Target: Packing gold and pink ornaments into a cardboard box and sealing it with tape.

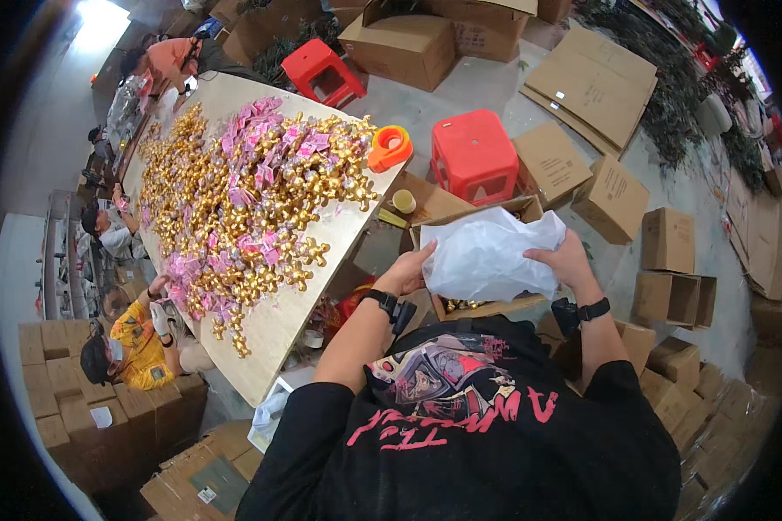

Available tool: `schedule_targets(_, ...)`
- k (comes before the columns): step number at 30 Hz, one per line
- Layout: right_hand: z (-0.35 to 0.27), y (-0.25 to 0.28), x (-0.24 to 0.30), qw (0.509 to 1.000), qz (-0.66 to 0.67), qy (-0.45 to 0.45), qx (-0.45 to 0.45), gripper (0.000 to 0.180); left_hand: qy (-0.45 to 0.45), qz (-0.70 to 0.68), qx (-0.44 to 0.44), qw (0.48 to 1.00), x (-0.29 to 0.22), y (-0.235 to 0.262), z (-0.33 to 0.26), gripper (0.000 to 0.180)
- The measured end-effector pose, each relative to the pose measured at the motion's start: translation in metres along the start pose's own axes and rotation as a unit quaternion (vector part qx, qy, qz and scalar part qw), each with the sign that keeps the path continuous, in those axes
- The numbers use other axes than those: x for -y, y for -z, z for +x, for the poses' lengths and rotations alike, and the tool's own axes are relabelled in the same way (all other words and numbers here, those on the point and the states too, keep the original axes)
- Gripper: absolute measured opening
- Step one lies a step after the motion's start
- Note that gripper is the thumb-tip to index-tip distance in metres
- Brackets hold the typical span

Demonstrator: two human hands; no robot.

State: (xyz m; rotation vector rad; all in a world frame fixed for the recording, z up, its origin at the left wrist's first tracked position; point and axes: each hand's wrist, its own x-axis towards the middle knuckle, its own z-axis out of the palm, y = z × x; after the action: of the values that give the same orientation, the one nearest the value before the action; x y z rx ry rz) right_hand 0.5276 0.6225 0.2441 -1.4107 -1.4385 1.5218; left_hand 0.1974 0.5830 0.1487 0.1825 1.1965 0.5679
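A crumpled white plastic bag (488, 253) is stretched between my hands over an open cardboard box (528, 208). My left hand (410, 267) grips its left edge, and my right hand (566, 261) pinches its right side with the thumb on top. Small gold items (462, 305) show in the box below the bag's near edge; the bag hides the rest of the box's inside. Black straps with small devices sit on both my wrists.
To the left, a table (265, 352) bears a heap of gold bear-shaped pieces (226, 208) with pink tags, plus an orange tape dispenser (390, 148). Red stools (473, 154) and cartons (611, 198) stand ahead and to the right. People (139, 343) work along the table's far left side.
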Motion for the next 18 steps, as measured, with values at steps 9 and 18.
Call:
schedule_targets(9,0.004,0.018,-0.028,0.998,0.006,0.015,-0.065,0.055,-0.22,0.015,-0.062,0.974,0.0,-0.002,0.003,0.034)
schedule_targets(18,-0.001,0.016,-0.052,0.927,-0.291,-0.124,-0.202,0.065,-0.231,0.119,-0.153,0.953,0.019,0.002,-0.009,0.024)
